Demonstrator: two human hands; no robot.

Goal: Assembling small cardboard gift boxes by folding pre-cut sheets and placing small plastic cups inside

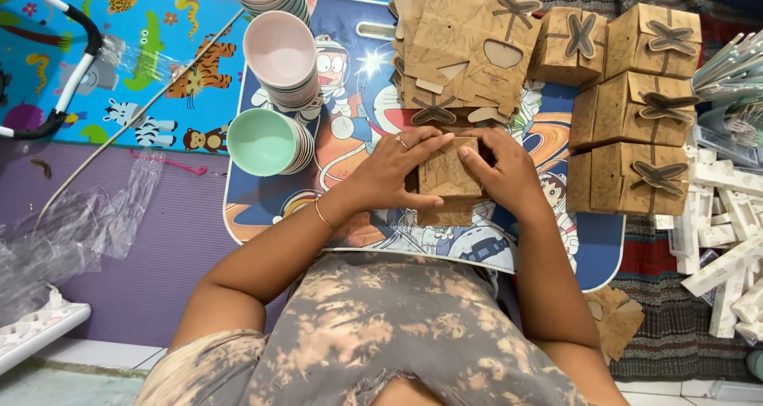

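Both my hands hold a small brown cardboard box [447, 175] over a low table with a cartoon print [350, 96]. My left hand [391, 172], with a ring and a bracelet, grips its left side. My right hand [502, 172] grips the right side, thumb on top. Its lower flap hangs toward me. Just beyond lies a pile of flat, unfolded brown box blanks [461, 44].
Several finished brown boxes with bow-shaped closures [636, 108] are stacked at the right. Stacks of pink bowls [280, 52] and green bowls [262, 142] stand at the left. White narrow packets [727, 223] lie far right, clear plastic wrap [87, 223] at the left.
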